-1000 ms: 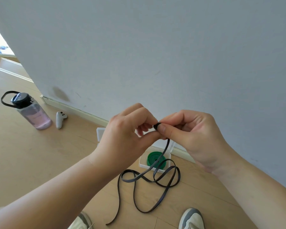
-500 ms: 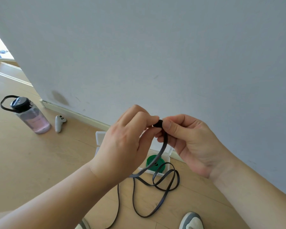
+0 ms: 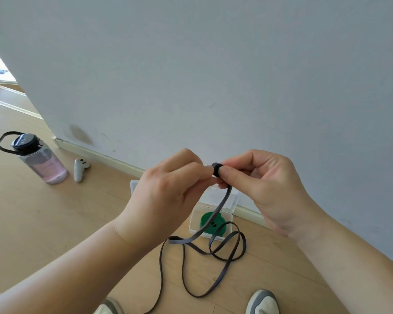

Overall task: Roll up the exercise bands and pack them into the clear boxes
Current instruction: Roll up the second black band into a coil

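Note:
A long thin black exercise band (image 3: 225,250) hangs from my hands down to the wooden floor, where it lies in loose loops. Its upper end is wound into a small tight roll (image 3: 216,169). My left hand (image 3: 168,196) and my right hand (image 3: 259,184) both pinch that roll between thumb and fingertips at chest height. Below them on the floor stands an open clear box (image 3: 192,223) holding a rolled green band (image 3: 212,224). A second clear box (image 3: 233,200) sits just behind it against the skirting board.
A clear water bottle (image 3: 43,163) with pink liquid and a black lid stands on the floor at left. A white controller (image 3: 80,169) lies beside it. The grey wall (image 3: 213,75) rises close ahead. My two shoes (image 3: 262,302) show at the bottom edge.
The roll at the band's top has grown slightly as my fingers turned it. The hanging strand has been drawn upward and the loops on the floor have shifted.

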